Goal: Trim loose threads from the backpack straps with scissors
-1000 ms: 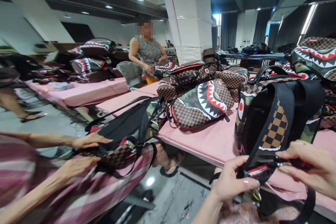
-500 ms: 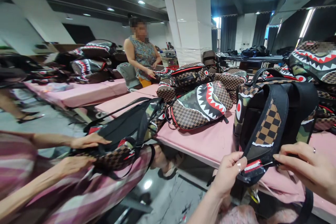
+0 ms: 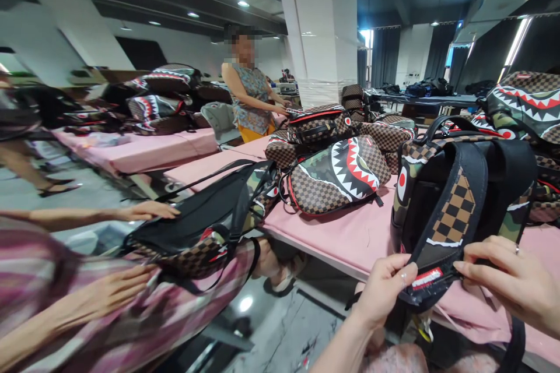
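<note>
Handling the strap [image 3: 450,215]: left hand [image 3: 382,288] is pinching one edge, right hand [image 3: 510,274] is bunching fingers opposite (hold unclear). Backpack [image 3: 405,201] is standing at the bench [image 3: 332,239]; next move's probably needing a steady strap.

Near desk [image 3: 341,236]: surface is covered in pink sheeting. An upright backpack [image 3: 450,210] is stood toward the right, its base partly hidden. A shark-print backpack [image 3: 324,183] is laid near the middle, jagged teeth facing outward; stacked bags [image 3: 317,125] are seen close behind it. Further bags [image 3: 525,105] are heaped at the right.

Second desk [image 3: 170,150], left: likewise covered in pink. A pile of bags [image 3: 153,111] is carried there, with translucent plastic [image 3: 98,139] placed near it.

Back desk [image 3: 455,99]: dark bundles [image 3: 431,88] are borne on top; details too small to be resolved.

Floor [image 3: 280,326]: grey, glossy, dark-veined.
</note>
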Motion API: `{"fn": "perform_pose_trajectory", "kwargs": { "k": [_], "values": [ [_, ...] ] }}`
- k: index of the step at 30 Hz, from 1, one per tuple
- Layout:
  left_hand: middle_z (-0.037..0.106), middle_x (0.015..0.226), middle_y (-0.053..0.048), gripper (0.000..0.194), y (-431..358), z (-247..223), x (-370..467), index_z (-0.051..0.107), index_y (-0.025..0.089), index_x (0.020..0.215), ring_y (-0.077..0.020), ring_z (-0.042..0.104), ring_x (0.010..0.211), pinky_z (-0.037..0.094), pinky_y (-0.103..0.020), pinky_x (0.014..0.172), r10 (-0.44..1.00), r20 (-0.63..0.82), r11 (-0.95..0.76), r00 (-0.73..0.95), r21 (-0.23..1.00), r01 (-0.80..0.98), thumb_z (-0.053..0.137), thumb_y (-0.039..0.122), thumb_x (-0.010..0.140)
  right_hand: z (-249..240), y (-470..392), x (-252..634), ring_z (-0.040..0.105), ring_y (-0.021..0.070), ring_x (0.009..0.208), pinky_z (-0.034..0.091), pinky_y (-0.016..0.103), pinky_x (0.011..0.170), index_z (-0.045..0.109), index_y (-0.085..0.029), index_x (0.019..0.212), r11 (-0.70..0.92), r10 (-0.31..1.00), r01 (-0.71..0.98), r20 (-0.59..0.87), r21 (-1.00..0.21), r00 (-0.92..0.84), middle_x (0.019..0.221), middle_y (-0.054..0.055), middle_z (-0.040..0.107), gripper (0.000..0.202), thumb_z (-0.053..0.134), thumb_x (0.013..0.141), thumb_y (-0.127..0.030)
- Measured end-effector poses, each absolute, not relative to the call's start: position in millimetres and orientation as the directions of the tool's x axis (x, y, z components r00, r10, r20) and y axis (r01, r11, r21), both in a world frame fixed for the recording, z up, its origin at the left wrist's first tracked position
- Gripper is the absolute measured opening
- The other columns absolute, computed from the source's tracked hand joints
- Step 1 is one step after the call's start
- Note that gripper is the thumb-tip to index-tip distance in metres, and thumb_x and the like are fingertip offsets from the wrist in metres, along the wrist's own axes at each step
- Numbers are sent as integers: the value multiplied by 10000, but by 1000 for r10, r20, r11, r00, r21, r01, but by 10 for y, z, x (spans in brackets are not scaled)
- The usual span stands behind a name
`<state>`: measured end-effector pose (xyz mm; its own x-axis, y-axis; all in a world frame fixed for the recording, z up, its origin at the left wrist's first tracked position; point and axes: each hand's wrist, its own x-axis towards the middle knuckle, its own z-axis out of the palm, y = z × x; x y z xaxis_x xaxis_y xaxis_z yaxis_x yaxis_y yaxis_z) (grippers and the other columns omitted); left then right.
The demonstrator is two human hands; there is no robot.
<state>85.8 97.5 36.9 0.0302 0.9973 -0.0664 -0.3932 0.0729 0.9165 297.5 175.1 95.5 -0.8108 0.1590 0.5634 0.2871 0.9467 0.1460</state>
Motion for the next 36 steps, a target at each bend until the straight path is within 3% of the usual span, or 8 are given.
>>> {"fn": "perform_pose_trajectory", "kwargs": {
  "k": [5, 14, 21, 25, 32, 36],
  "values": [
    [499, 646, -16, 371, 975, 372, 884, 669, 78, 801, -82, 384, 611, 301, -201, 602, 997, -27, 53, 66, 903, -427, 666, 423, 663, 948, 1724, 2911, 511, 141, 700, 409, 262, 603, 614, -230, 944, 935, 62, 224, 494, 276, -867, 894, 49, 604, 197, 441, 870, -173],
    [560, 665, -36, 382, 1022, 432, 949, 685, 83, 840, -110, 465, 634, 364, -233, 653, 994, -51, 90, 93, 869, -487, 680, 414, 650, 1026, 1426, 2815, 560, 165, 801, 429, 294, 677, 597, -168, 995, 907, 6, 254, 593, 337, -806, 917, 91, 624, 277, 366, 870, -82],
    [610, 696, -54, 330, 1092, 495, 1084, 683, 83, 839, -108, 505, 633, 372, -218, 634, 994, -68, 106, 88, 813, -572, 683, 365, 668, 506, 1358, 3114, 595, 157, 703, 471, 260, 625, 618, -187, 937, 798, 245, 573, 769, 186, -590, 832, 69, 618, 176, 471, 844, -155],
    [599, 635, -21, 254, 1096, 520, 1176, 687, 100, 741, -70, 468, 571, 355, -187, 593, 996, -79, 91, 46, 776, -624, 711, 333, 644, 229, 1267, 3242, 611, 140, 691, 486, 221, 615, 618, -227, 945, 749, 259, 635, 800, 187, -542, 816, 37, 625, 176, 529, 810, -158],
    [618, 642, -8, 222, 1080, 515, 1364, 681, 117, 686, -66, 489, 592, 362, -177, 598, 990, -139, 85, -25, 724, -684, 749, 308, 594, -16, 1178, 3238, 632, 151, 700, 497, 205, 580, 580, -245, 1095, 663, 252, 716, 836, 219, -488, 832, 35, 645, 389, 633, 732, -115],
    [627, 664, -24, 229, 1092, 534, 1463, 680, 108, 705, -74, 499, 606, 373, -189, 618, 993, -119, 71, -22, 721, -689, 726, 317, 625, -95, 1131, 3175, 642, 160, 677, 499, 213, 542, 520, -284, 1197, 620, 283, 774, 882, 130, -376, 829, 26, 648, 514, 640, 728, -110]
  ]
}}
